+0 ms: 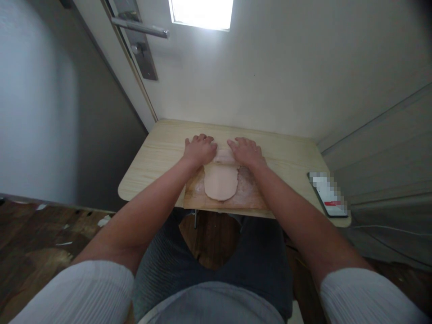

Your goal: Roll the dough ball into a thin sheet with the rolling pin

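A flat, rounded sheet of dough (221, 182) lies on a floured wooden board (194, 192) at the table's near edge. Across the far end of the dough lies a pale rolling pin (224, 156), of which only the middle shows. My left hand (200, 149) is over its left end, fingers bent forward and thumb toward the middle. Over the right end, my right hand (247, 151) holds the pin in the same way. Both hands hide the pin's ends, and the forearms cover parts of the board's sides.
The board rests on a small light wood table (158, 148) set against a pale door (263, 81) with a metal handle (140, 28). A phone (327, 194) lies at the table's right edge. My legs (259, 256) are below the near edge. Scraps lie on the floor at left.
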`<action>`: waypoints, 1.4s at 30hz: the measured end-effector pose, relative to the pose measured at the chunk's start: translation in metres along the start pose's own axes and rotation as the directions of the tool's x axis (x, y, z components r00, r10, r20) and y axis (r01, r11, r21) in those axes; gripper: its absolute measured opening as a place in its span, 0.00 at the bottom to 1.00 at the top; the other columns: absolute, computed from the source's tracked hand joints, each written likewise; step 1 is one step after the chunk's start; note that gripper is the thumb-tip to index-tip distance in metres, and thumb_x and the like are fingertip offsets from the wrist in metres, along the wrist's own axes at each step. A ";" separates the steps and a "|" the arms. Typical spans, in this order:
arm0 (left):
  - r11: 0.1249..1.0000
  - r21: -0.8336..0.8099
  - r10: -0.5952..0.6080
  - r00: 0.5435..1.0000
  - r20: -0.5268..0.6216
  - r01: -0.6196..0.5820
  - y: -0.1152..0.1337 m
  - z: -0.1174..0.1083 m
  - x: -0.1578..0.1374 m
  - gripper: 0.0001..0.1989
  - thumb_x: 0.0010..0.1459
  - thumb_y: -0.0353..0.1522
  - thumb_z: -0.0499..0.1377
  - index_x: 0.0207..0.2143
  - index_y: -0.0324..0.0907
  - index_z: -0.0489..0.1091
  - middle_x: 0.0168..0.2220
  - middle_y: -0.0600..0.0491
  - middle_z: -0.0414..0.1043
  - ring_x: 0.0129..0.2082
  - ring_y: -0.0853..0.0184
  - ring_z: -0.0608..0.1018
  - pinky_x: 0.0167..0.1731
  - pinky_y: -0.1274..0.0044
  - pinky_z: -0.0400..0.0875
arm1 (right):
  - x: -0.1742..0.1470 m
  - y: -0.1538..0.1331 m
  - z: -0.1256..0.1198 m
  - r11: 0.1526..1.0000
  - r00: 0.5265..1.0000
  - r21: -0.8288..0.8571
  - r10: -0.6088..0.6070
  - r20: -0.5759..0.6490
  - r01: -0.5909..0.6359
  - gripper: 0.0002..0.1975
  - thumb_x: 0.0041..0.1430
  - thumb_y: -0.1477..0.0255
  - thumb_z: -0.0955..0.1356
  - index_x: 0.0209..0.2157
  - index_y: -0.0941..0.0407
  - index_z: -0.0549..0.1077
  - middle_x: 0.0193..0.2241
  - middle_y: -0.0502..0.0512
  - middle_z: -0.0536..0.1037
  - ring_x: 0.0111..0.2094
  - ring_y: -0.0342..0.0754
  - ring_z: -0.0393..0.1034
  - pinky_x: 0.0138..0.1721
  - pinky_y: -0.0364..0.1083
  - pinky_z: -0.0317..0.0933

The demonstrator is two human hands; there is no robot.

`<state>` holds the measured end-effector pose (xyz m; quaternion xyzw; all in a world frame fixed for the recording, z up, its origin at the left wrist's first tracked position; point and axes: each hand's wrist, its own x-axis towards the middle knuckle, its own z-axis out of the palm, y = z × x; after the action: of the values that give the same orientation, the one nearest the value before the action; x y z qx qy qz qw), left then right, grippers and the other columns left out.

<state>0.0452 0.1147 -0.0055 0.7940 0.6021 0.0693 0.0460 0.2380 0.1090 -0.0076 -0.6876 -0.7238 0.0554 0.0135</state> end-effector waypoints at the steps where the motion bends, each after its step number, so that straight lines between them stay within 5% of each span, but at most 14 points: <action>1: 1.000 -0.002 -0.002 1.000 -0.003 0.002 0.000 0.000 -0.001 0.25 0.69 0.42 0.41 0.61 0.47 0.66 0.62 0.43 0.65 0.59 0.49 0.67 0.58 0.50 0.58 | -0.002 0.000 0.000 1.000 1.000 0.018 0.018 0.003 -0.018 0.36 0.70 0.49 0.45 0.68 0.51 0.58 0.67 0.64 0.61 0.65 0.63 0.55 0.61 0.65 0.52; 8: 1.000 -0.018 0.007 1.000 0.024 -0.006 0.003 0.000 -0.013 0.28 0.68 0.44 0.40 0.64 0.48 0.62 0.64 0.43 0.63 0.61 0.48 0.65 0.58 0.48 0.56 | -0.016 -0.006 0.000 0.990 0.993 0.081 0.118 0.010 -0.119 0.35 0.70 0.49 0.48 0.68 0.51 0.58 0.66 0.64 0.62 0.65 0.63 0.55 0.62 0.66 0.50; 13: 0.999 -0.034 -0.018 1.000 -0.020 0.017 0.007 0.000 -0.028 0.27 0.68 0.45 0.40 0.64 0.50 0.62 0.65 0.46 0.63 0.62 0.50 0.65 0.60 0.51 0.55 | -0.035 -0.011 0.005 0.983 0.984 0.118 0.153 -0.093 -0.142 0.34 0.70 0.50 0.50 0.66 0.54 0.61 0.66 0.64 0.63 0.65 0.64 0.56 0.63 0.67 0.49; 27: 0.999 0.010 0.046 0.986 -0.159 -0.045 0.021 0.000 -0.094 0.28 0.71 0.45 0.37 0.64 0.48 0.62 0.70 0.49 0.57 0.68 0.55 0.60 0.65 0.56 0.51 | -0.102 -0.022 0.013 0.996 0.965 0.037 0.086 -0.250 -0.079 0.30 0.72 0.57 0.51 0.66 0.56 0.62 0.66 0.63 0.63 0.67 0.62 0.52 0.66 0.67 0.37; 34: 0.999 -0.022 0.039 0.989 -0.144 -0.043 0.024 0.004 -0.128 0.29 0.71 0.45 0.37 0.69 0.48 0.54 0.71 0.50 0.55 0.70 0.58 0.56 0.67 0.57 0.49 | -0.135 -0.019 0.027 0.999 0.962 0.035 0.020 -0.273 -0.011 0.32 0.71 0.56 0.53 0.66 0.60 0.62 0.65 0.65 0.65 0.65 0.62 0.55 0.64 0.61 0.47; 42: 0.997 -0.060 0.039 0.991 -0.125 -0.047 0.030 0.007 -0.176 0.30 0.71 0.46 0.39 0.71 0.52 0.49 0.71 0.54 0.53 0.72 0.60 0.53 0.69 0.56 0.46 | -0.197 -0.024 0.043 0.999 0.947 0.016 -0.035 -0.320 0.042 0.35 0.71 0.53 0.53 0.71 0.58 0.53 0.70 0.61 0.55 0.70 0.60 0.46 0.67 0.62 0.42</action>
<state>0.0279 -0.0631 -0.0176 0.7991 0.5842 0.1384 0.0319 0.2206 -0.0917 -0.0365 -0.6730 -0.7248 -0.0488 0.1392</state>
